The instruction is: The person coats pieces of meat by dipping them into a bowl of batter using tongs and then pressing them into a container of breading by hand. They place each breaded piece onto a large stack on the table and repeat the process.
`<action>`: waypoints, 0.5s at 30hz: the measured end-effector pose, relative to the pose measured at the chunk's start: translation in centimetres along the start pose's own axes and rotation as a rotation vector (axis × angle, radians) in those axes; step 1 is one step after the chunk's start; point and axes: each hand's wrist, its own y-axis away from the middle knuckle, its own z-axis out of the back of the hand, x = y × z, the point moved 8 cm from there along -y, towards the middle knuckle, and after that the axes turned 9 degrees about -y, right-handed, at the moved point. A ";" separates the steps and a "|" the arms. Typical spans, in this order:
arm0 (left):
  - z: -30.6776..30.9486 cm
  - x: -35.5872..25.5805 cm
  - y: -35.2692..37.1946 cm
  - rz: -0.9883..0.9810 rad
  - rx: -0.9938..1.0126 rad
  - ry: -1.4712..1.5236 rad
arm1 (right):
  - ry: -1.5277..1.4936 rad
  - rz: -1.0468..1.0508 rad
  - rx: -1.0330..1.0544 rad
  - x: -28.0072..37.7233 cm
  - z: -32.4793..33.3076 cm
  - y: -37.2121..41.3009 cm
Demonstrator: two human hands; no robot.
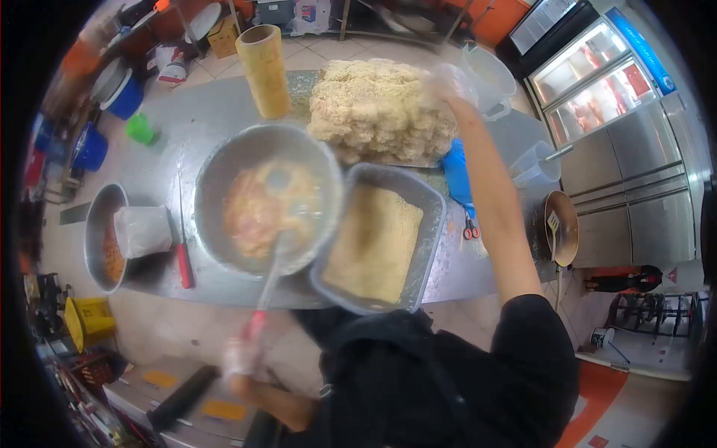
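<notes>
My left hand [243, 352], in a clear glove, is closed round the red handle of a ladle [270, 284]. The ladle's head dips into a large metal bowl [211, 243] of wet, pale mixture with pieces in it. Up at the right, my right hand [452, 84] is gloved and smeared by motion, at the right end of a tall stack of crumb-coated pieces [373, 104]; its fingers cannot be made out. A grey tub [435, 224] of yellowish crumbs [373, 243] sits right of the bowl, below the stack.
Behind the bowl stands a roll of film [265, 71]. A long red-handled tool [184, 265], a white bag [142, 231] and a metal pot [93, 243] lie left. Clear jugs [489, 75], scissors [470, 228] and a pan [562, 224] are right. Glass-door fridge [597, 82] beyond.
</notes>
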 end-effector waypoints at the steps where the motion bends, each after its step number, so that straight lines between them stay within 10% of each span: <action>1: -0.2 0.5 -0.2 0.002 0.001 -0.002 | 0.063 -0.054 0.049 -0.2 -0.7 0.5; 15: 2.6 -4.3 0.7 -0.013 -0.101 -0.088 | 0.194 0.148 -0.216 -8.5 -10.3 -6.0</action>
